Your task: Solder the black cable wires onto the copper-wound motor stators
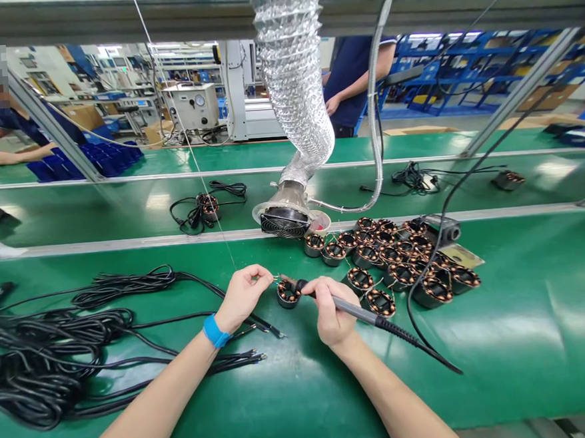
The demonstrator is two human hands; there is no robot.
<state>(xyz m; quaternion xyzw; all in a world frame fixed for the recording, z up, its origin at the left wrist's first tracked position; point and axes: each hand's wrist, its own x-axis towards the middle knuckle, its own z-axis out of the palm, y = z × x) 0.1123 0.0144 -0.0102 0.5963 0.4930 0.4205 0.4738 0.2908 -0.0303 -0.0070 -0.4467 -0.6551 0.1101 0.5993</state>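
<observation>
My right hand (333,307) is closed round the grey and black handle of a soldering iron (356,310), whose tip points left over a single round copper-wound coil (288,295) on the green mat. Just left of that coil, my left hand (246,290), with a blue band on its wrist, pinches something thin, perhaps a wire end, near the iron's tip; it is too small to make out. Several more coils (378,302) stand in a group to the right. Black cables (100,332) lie in bundles at the left, some with bare ends near my left forearm.
A silver duct (294,65) hangs down to a round fan hood (285,216) beyond my hands. The iron's cord loops across the right side. Behind the group of coils sits a grey stand (446,229). Two people are across the bench.
</observation>
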